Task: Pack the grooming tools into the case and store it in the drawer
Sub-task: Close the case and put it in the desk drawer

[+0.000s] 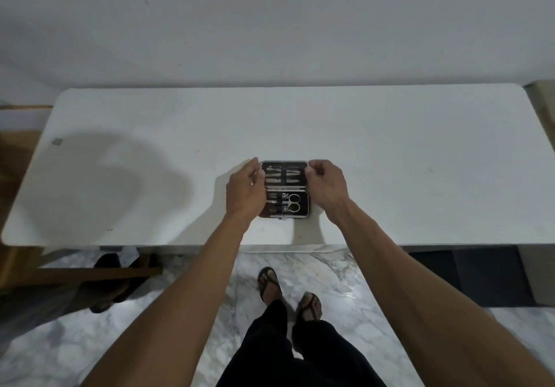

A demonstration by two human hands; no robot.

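A small black grooming case (284, 189) lies open flat on the white table (390, 161), near its front edge. Metal tools are strapped into both halves: slim files in the far half, scissors (293, 202) and clippers in the near half. My left hand (244, 190) lies along the case's left side, its fingertips pinching the far half's left edge. My right hand (326, 185) is at the right side, its curled fingers gripping the far half's right corner. No drawer shows in this view.
A wall stands right behind the table. Wooden furniture (18, 158) is at the left beside the table, with a dark shape under it. My legs and sandalled feet (289, 293) stand on a marble floor before the table. A small grey tag (57, 141) lies at the table's far left.
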